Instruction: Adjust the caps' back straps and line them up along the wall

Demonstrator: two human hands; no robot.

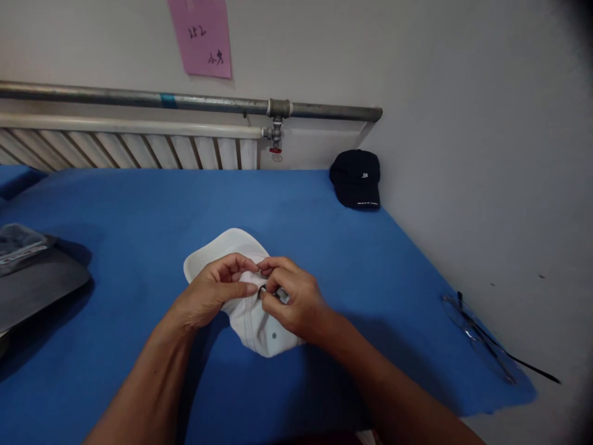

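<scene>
A white baseball cap (pixel 250 324) lies tilted on the blue tabletop in the middle of the head view, its brim (pixel 217 250) pointing to the upper left. My left hand (pixel 215 287) is closed on the cap beside the brim, with thumb and fingertips gathering the fabric. Close against it, my right hand (pixel 294 293) is closed too, its fingertips meeting those of the left over the cap. Within the right fingers is a small dark and grey tool (pixel 262 289), mostly hidden, so its kind is unclear.
A black cap (pixel 356 179) sits at the back right by the wall. Eyeglasses (pixel 479 337) lie at the right edge of the blue table (pixel 152 204). A dark grey cap (pixel 41 278) is at far left. Behind run a radiator (pixel 139 145) and a metal pipe (pixel 217 104).
</scene>
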